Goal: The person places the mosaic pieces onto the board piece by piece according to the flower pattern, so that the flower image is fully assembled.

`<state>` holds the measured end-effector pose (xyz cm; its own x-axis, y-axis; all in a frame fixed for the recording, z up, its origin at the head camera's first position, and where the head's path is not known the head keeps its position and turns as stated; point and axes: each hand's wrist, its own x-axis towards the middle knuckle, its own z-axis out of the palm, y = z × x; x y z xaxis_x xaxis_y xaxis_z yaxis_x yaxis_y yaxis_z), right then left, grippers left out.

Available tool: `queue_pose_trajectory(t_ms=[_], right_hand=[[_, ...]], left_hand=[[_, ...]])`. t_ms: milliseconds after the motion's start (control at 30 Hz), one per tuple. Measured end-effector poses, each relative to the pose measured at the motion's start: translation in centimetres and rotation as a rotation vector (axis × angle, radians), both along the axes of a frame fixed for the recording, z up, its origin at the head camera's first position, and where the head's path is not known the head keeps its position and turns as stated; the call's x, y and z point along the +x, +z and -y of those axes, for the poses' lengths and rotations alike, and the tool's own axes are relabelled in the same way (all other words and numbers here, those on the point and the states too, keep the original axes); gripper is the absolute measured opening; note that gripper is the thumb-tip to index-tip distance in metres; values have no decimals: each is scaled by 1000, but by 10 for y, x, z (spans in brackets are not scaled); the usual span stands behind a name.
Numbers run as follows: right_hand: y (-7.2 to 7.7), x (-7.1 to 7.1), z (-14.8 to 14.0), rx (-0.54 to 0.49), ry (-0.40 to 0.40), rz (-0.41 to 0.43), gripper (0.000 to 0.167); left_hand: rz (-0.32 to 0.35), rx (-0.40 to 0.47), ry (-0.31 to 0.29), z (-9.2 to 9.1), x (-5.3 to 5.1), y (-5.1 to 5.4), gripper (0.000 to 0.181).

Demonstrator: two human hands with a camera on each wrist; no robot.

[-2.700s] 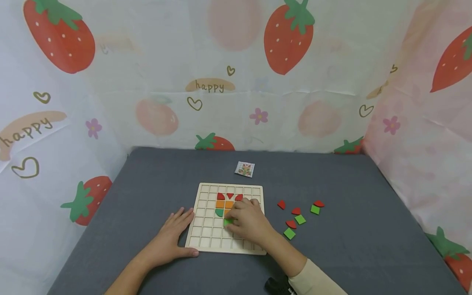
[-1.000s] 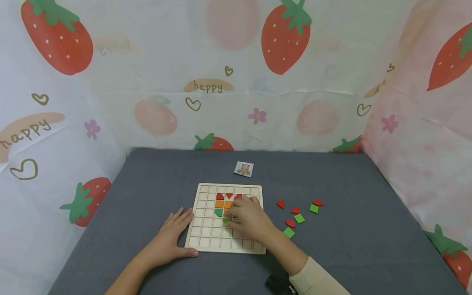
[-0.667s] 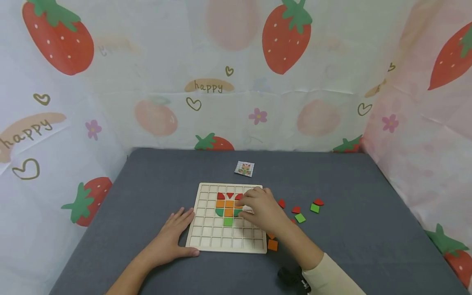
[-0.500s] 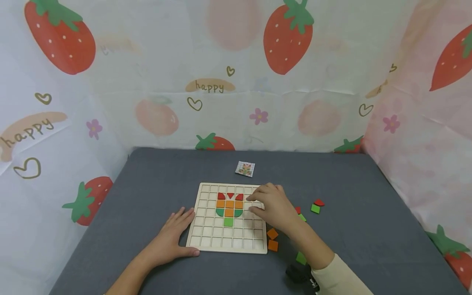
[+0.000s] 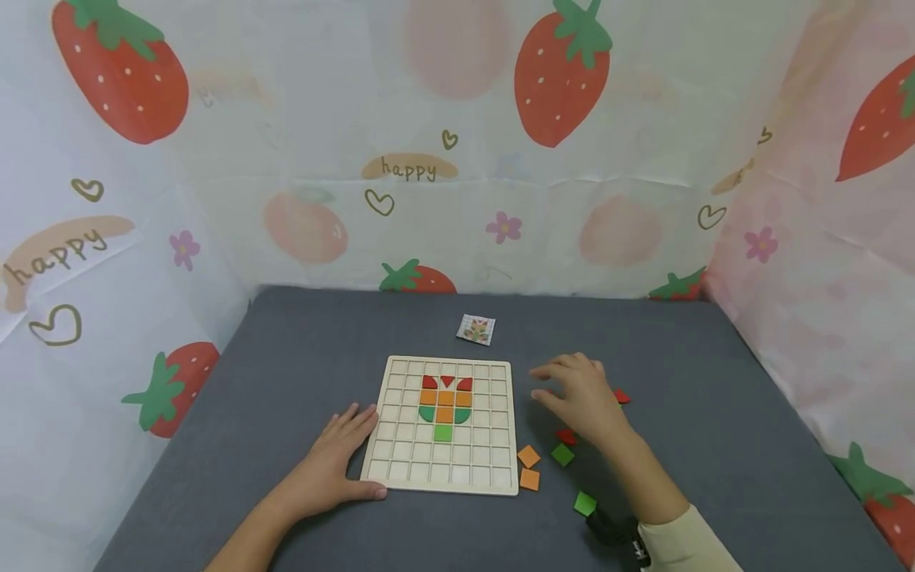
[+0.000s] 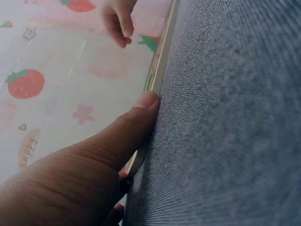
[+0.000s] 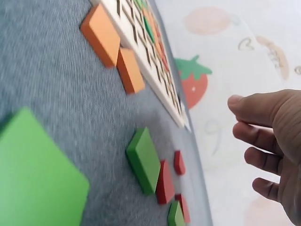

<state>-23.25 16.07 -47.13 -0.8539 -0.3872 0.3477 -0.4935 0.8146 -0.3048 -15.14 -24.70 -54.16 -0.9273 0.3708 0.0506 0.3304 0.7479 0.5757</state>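
A pale wooden grid board (image 5: 404,451) lies on the table, with red, orange and green pieces set in its squares; one light green square (image 5: 443,433) sits lowest. My left hand (image 5: 322,469) rests at the board's lower left corner, fingers spread along the left side and thumb on the near edge. In the left wrist view the thumb (image 6: 136,113) touches the board's rim (image 6: 164,52). My right hand (image 5: 582,397) hovers right of the board, thumb and fingers apart, holding nothing. It hides some loose pieces below. In the right wrist view, its fingers (image 7: 258,134) are loosely bent.
Two orange squares (image 5: 529,468) lie by the board's right edge. Green squares (image 5: 562,455) and red pieces (image 5: 566,436) lie farther right. A small pattern card (image 5: 476,329) is behind the board. Strawberry-printed cloth (image 5: 500,183) walls the dark table (image 5: 322,334).
My right hand has lifted off the board and moved right, over the loose pieces. It has uncovered the green quarter piece and orange square at the pattern's right. The left hand stays put.
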Motion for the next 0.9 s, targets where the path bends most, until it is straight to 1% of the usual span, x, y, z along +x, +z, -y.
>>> queue_pose_trajectory(t_ms=[233, 433, 567, 733, 900], right_hand=[[-7, -5, -8, 11, -57, 55, 35], [-18, -7, -14, 18, -82, 82, 37], [-22, -8, -17, 25, -89, 102, 38], [-28, -9, -19, 54, -103, 126, 42], [-34, -11, -21, 83, -123, 144, 42]], left_hand=[[2, -3, 2, 1, 0, 1, 119], [16, 0, 1, 1, 1, 2, 119], [13, 2, 1, 0, 1, 4, 119], [8, 1, -1, 0, 1, 4, 119], [0, -7, -2, 0, 2, 4, 119]])
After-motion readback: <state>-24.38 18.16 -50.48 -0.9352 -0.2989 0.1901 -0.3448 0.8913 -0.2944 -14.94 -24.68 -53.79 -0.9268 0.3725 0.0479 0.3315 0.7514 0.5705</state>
